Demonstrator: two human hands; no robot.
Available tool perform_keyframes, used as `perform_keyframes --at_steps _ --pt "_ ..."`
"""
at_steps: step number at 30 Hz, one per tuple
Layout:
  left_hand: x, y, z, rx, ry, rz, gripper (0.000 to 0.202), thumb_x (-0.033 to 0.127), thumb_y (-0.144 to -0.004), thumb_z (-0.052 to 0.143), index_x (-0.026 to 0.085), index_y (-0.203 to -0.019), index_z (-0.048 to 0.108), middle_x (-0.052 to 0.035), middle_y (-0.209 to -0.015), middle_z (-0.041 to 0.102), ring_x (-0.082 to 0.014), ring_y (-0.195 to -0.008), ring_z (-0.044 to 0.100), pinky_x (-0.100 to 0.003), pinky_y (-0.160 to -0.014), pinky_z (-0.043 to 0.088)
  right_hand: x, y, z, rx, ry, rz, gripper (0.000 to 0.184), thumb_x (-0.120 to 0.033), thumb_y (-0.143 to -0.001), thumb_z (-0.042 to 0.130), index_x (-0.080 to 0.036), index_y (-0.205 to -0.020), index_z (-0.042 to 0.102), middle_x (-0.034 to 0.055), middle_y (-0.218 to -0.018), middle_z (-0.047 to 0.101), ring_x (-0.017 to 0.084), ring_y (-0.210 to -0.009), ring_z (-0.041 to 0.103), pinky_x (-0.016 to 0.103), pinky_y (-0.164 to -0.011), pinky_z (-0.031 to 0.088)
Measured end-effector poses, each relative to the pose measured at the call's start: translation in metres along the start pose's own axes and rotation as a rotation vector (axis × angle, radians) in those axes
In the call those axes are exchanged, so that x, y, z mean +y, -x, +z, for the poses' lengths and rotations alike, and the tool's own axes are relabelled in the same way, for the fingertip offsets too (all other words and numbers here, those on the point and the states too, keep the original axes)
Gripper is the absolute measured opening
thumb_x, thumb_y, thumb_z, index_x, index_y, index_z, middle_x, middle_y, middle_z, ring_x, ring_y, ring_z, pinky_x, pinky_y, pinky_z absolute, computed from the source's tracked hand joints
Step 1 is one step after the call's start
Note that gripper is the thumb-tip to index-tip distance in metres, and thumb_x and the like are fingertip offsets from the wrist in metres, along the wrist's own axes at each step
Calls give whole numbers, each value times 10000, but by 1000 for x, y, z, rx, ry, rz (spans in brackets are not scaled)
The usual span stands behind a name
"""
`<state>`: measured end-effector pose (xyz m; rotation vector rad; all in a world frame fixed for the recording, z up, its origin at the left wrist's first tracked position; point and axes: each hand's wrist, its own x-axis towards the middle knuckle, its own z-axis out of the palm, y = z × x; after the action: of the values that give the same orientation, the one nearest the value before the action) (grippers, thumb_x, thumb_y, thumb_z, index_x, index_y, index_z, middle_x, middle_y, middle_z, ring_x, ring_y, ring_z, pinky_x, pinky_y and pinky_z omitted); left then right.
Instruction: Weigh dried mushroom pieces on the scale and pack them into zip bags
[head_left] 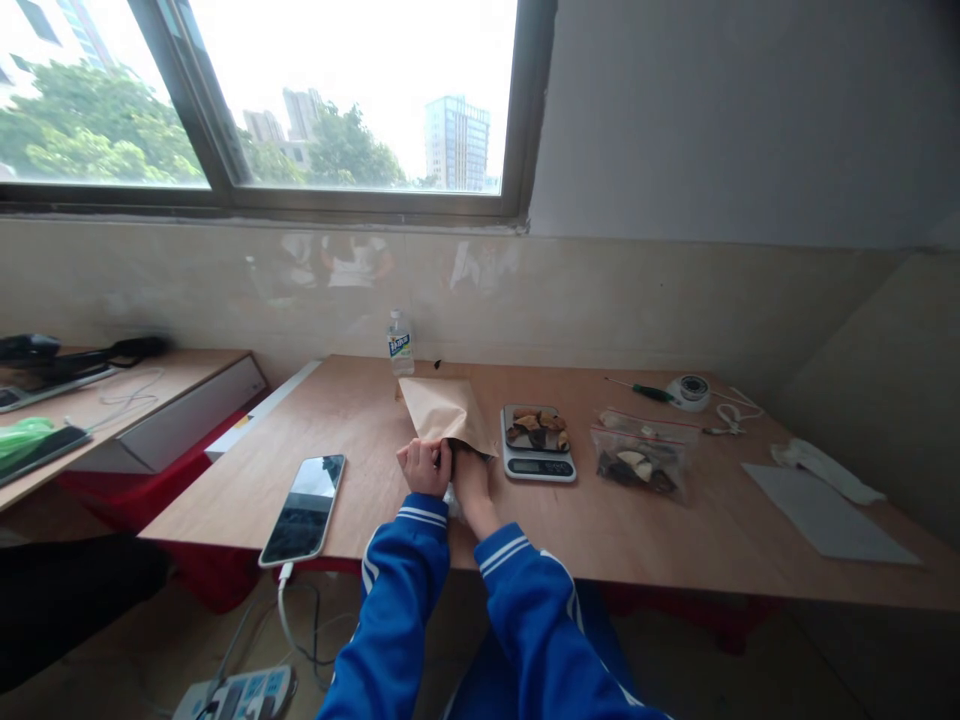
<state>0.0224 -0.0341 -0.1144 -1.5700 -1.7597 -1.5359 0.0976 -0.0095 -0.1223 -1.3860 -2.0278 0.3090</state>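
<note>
A brown paper bag (444, 408) lies on the table in front of me, its mouth toward my body. My left hand (424, 466) is closed on the left edge of that mouth. Inside the opening goes my right hand (471, 478); its fingers are hidden by the paper, so what they hold, if anything, does not show. Just right of the bag stands a small kitchen scale (538, 467) with dried brown slices (537, 428) on its plate. A bit of clear plastic (452, 500) shows between my wrists.
A clear zip bag (645, 460) of dried pieces lies right of the scale. Beyond are a screwdriver (652, 392), a white dome camera (688, 391) and white paper (829, 515). A bottle (400, 345) stands at the back; a phone (304, 510) on a cable overhangs the front edge.
</note>
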Motion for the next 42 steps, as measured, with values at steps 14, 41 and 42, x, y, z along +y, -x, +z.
perform_keyframes --at_steps 14,41,42 --pt "-2 0 0 82 -27 -124 240 375 -844 448 226 -662 494 -27 -656 574 -186 -675 549 -361 -765 378 -5 25 -23 145 -113 -50 330 -238 -951 332 -158 -1034 641 100 -979 682 213 -904 617 361 -867 459" --pt "-4 -5 2 219 60 8 172 327 -820 571 206 -701 543 -9 -669 593 -174 -648 538 -337 -719 355 93 35 -77 504 239 147 361 -226 -897 397 -236 -1150 653 88 -930 541 213 -831 477 353 -756 368" --pt "-4 -5 1 219 58 13 169 324 -819 572 207 -700 542 -8 -669 592 -173 -646 537 -336 -718 353 93 38 -74 506 223 129 377 -213 -891 389 -237 -1178 633 88 -942 530 214 -845 477 356 -764 372"
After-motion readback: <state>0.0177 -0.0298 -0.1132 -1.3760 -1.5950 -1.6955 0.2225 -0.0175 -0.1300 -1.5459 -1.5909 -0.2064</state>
